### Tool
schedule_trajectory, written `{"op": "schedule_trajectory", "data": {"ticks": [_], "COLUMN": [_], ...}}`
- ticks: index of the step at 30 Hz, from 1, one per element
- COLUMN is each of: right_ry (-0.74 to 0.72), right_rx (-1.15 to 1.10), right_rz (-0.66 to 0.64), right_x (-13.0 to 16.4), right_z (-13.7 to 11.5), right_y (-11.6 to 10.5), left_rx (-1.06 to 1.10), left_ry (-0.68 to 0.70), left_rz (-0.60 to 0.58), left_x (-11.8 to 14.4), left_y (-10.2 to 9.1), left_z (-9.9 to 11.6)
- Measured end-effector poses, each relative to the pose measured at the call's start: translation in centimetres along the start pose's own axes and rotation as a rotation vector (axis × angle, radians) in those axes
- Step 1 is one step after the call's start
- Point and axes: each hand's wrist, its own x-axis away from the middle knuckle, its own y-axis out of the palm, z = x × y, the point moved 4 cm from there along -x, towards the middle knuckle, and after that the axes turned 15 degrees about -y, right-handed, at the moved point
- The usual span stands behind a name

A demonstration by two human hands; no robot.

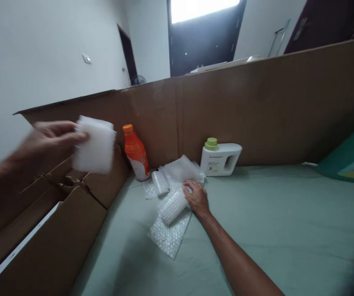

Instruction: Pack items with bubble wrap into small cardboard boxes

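**Ann:** Hands first, from the head view. Left hand (52, 137) is up in the air on the left, blurred, fingers pinched on the edge of a white rectangular foam pad (95, 144), above the open flaps of a brown cardboard box (56, 230).

**Ben:** And the right one?

**Ann:** Right hand (197, 197) is down on the pale green sheet-covered surface (272, 230), fingers wrapped around one end of a bubble-wrapped cylindrical bundle (173, 205). That bundle lies across a loose sheet of clear bubble wrap (169, 236).

**Ben:** So the two hands are well apart.

**Ann:** Well apart, each clamped on its own thing. Just beyond the right hand there's a second, smaller bubble-wrapped roll (160, 182) and a crumpled heap of more clear wrap (185, 168).

**Ben:** Bottles at the back?

**Ann:** Orange plastic bottle with an orange cap (136, 153), tilted against the tall brown cardboard wall (272, 107). To its right, a white squat jug with a green cap (219, 158), standing upright at the foot of that wall. A teal carton (350, 160) sits at the far right edge.
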Motion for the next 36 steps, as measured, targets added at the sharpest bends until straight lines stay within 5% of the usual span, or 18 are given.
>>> {"op": "schedule_trajectory", "data": {"ticks": [3,6,9,12,15,18,23,29,36], "right_ry": [0.001,0.015,0.051,0.104,0.125,0.09,-0.073,-0.529,-0.485], "right_rx": [-0.022,-0.055,-0.1,-0.134,-0.129,-0.089,-0.018,0.192,0.268], "right_rz": [0.016,0.047,0.099,0.164,0.223,0.262,0.271,-0.185,-0.267], "right_x": [0.1,0.1,-0.1,-0.4,-0.5,-0.3,0.3,1.7,1.7], "right_z": [-0.4,-0.3,0.3,0.9,1.1,0.5,-2.3,-7.2,-6.4], "right_y": [-0.3,-0.4,-0.3,-0.4,-0.7,-1.4,-2.7,0.1,1.1], "left_rx": [-0.01,-0.083,-0.167,-0.331,-0.495,-0.602,-0.736,-0.888,-0.742], "left_ry": [0.119,0.151,0.185,0.317,0.38,0.337,0.405,0.478,0.478], "left_rz": [-0.392,-0.377,-0.311,-0.295,-0.386,-0.453,-0.352,-0.181,-0.024], "left_x": [2.3,2.2,4.6,11.3,18.4,21.0,16.6,11.4,16.6], "left_y": [10.4,16.6,18.9,20.4,23.0,25.8,27.6,27.3,25.9], "left_z": [1.4,-0.1,-3.9,-9.0,-14.1,-17.0,-15.7,-14.3,-14.8]}}
